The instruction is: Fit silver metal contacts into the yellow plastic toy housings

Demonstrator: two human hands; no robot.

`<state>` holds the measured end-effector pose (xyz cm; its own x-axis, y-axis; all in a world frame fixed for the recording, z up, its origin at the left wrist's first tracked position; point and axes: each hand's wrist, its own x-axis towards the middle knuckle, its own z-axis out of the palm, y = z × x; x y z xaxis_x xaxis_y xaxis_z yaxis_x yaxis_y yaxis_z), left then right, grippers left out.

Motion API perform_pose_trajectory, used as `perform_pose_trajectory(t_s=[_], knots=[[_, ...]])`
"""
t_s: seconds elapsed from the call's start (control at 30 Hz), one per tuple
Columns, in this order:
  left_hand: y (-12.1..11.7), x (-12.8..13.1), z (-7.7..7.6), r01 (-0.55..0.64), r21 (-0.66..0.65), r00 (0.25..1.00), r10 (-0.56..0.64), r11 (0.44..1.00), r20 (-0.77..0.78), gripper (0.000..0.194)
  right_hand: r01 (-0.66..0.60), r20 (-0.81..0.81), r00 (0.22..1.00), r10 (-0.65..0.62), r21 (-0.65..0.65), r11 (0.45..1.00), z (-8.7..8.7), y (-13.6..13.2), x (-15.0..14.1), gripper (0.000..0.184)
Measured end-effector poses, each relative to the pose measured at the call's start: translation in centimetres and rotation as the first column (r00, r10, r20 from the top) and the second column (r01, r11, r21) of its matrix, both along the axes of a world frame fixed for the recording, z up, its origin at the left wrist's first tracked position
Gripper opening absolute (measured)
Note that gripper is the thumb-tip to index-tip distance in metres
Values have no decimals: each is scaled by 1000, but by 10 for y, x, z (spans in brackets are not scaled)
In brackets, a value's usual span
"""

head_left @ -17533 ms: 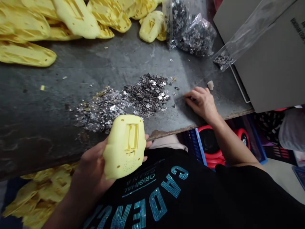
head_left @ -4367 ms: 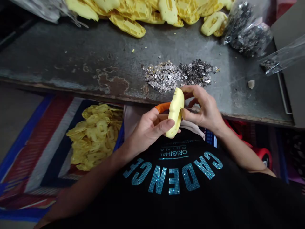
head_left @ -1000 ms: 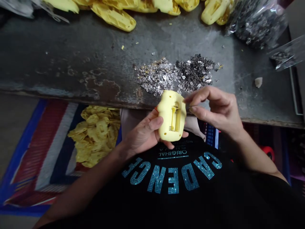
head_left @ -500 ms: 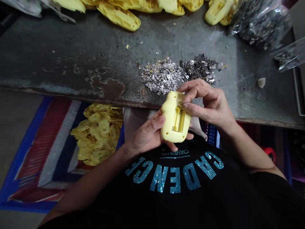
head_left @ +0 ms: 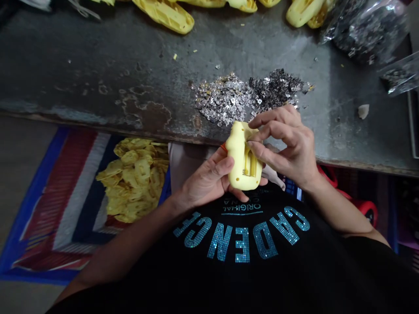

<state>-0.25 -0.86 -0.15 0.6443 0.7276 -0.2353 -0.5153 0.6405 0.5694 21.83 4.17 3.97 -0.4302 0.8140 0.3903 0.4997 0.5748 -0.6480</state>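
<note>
**Yellow casing held over my lap, right fingers at its slot**

Metal workbench [head_left: 81, 74] ahead; yellow plastic casing [head_left: 244, 174] still cupped in my half-closed left hand [head_left: 204, 181], just below the bench edge. My right hand [head_left: 284, 148] curls tighter than a moment ago, at the casing's slot [head_left: 250, 165]. Fingertips hide whether they grip anything.

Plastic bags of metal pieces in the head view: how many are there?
2. A large plastic bag of dark metal pieces lies at the worktop's far right, and a flatter clear bag with a few pieces shows at the right edge. More may lie out of view.
</note>
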Motion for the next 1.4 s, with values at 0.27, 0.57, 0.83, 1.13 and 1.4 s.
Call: perform_pose_trajectory(t_s=[0.27,0.57,0.83,1.13,1.4], knots=[[-3,2,-6,-42,-15,999,42,999,-20,74,70,95,993,-76,67,995,-7,-12,-2,17],[-4,0,-8,-31,-12,999,31,999,9,89,25,-41,999,-22,54,998,-1,-8,18,15],[-8,5,5,-196,179,952,231,964,-201,76,-186,-85,981,172,-206,961,4,24,12,46],[-16,-2,-7,-297,295,849,392,908,-354,61,-131,-122,983,134,37,991,-18,19,-8,45],[-9,-16,-10,-460,289,774,539,839,-332,45,-197,-83,974,210,141,970,-8,37,-37,53]])
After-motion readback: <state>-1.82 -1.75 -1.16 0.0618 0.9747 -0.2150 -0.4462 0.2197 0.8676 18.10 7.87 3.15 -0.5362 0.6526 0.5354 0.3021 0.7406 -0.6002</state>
